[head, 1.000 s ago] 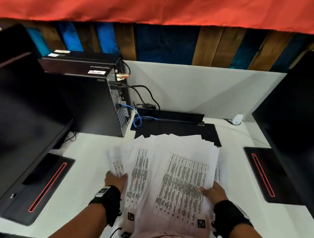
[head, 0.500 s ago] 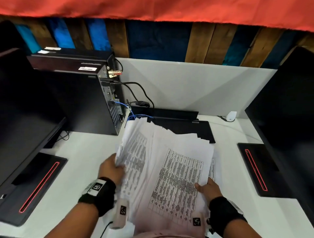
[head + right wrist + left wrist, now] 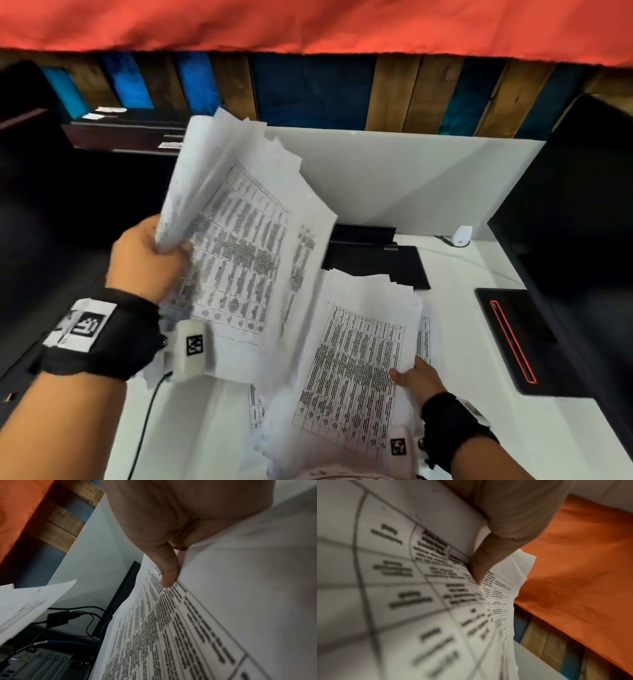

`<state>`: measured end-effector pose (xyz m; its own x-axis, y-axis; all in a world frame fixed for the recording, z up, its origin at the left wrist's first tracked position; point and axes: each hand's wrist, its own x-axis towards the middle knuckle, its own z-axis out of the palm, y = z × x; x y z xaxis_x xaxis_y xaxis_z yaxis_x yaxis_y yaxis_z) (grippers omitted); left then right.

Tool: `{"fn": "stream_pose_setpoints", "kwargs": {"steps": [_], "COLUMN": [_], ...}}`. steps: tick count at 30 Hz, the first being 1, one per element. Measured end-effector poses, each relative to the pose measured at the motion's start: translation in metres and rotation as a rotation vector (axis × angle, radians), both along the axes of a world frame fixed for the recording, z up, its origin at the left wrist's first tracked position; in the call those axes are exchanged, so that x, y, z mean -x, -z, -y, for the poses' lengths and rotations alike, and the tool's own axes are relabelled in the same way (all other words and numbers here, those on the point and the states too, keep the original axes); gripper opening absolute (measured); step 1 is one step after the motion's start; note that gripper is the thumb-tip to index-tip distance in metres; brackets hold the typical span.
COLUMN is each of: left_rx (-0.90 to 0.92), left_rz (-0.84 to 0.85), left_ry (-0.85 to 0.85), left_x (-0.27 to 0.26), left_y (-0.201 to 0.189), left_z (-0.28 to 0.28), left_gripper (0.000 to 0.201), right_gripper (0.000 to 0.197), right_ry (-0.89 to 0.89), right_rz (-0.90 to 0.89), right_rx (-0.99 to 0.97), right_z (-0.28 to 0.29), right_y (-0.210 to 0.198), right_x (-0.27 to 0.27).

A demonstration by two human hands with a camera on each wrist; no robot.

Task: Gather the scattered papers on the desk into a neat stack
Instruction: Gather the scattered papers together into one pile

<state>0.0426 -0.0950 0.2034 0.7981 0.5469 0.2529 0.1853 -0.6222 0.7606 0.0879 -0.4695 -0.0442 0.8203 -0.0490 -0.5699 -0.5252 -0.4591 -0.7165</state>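
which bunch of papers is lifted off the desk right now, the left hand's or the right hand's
The left hand grips the raised bunch, tilted up. The right hand's pile lies low by the desk.

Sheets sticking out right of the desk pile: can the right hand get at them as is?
Probably yes. The right hand sits at the right edge of the desk pile, thumb on top, with the stray sheets just beyond its fingers. But its grip is occupied; the left hand holds the raised bundle.
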Motion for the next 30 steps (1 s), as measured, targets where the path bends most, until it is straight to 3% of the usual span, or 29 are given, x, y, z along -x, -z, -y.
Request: {"fn": "stream_pose_setpoints", "kwargs": {"steps": [6, 9, 12, 15, 18, 26, 28, 30], "left_rx": [0.296, 0.426, 0.540, 0.547, 0.409, 0.226, 0.238, 0.304], "left_rz": [-0.280, -0.449, -0.493, -0.485, -0.503, -0.574, -0.568, -0.544], "left_ry": [0.035, 0.079, 0.027, -0.030, 0.001, 0.404, 0.360, 0.162], "left_x": [-0.011, -0.001, 0.009, 0.009, 0.002, -0.022, -0.027, -0.033], "left_y": [0.101, 0.156, 0.195, 0.206, 0.203, 0.199, 0.202, 0.209], "left_z": [0.052, 0.073, 0.079, 0.074, 0.069, 0.074, 0.082, 0.088], "left_gripper": [0.022, 0.056, 0.086, 0.082, 0.076, 0.079, 0.072, 0.059], "right_gripper": [0.062, 0.059, 0.077, 0.068, 0.056, 0.043, 0.037, 0.044], "right_ry": [0.115, 0.199, 0.188, 0.122, 0.036, -0.163, -0.113, -0.007], "right_rz": [-0.073, -0.040, -0.079, -0.021, 0.013, 0.026, 0.023, 0.019], "right_rx": [-0.119, -0.193, -0.218, -0.079, 0.057, 0.212, 0.182, 0.115], "right_z": [-0.005, -0.009, -0.009, -0.010, -0.009, -0.002, -0.004, -0.009], "right_y": [-0.008, -0.017, -0.014, -0.008, -0.007, -0.017, -0.019, -0.022], "right_x": [0.003, 0.006, 0.005, 0.002, -0.001, -0.016, -0.019, -0.019]}}
